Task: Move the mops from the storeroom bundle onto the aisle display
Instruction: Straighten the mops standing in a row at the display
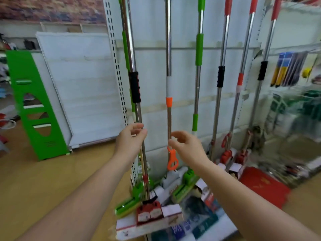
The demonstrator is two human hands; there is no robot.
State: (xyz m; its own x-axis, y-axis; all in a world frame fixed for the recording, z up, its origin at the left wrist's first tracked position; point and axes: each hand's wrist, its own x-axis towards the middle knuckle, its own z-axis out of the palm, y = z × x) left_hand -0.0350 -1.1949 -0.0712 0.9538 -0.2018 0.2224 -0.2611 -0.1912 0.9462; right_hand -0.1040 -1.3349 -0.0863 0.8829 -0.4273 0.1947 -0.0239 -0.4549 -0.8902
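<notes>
Left hand [131, 136] pinching the steel-shafted, black-gripped mop with red head [137, 108], upright at the left end of the white aisle display panel [151, 66]; right hand [186, 145] loosely open beside the orange-collared mop [168, 105].

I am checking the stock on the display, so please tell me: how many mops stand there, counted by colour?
Green mops: 2
Orange mops: 1
Red mops: 4, one held by the left hand
Total: 7
</notes>
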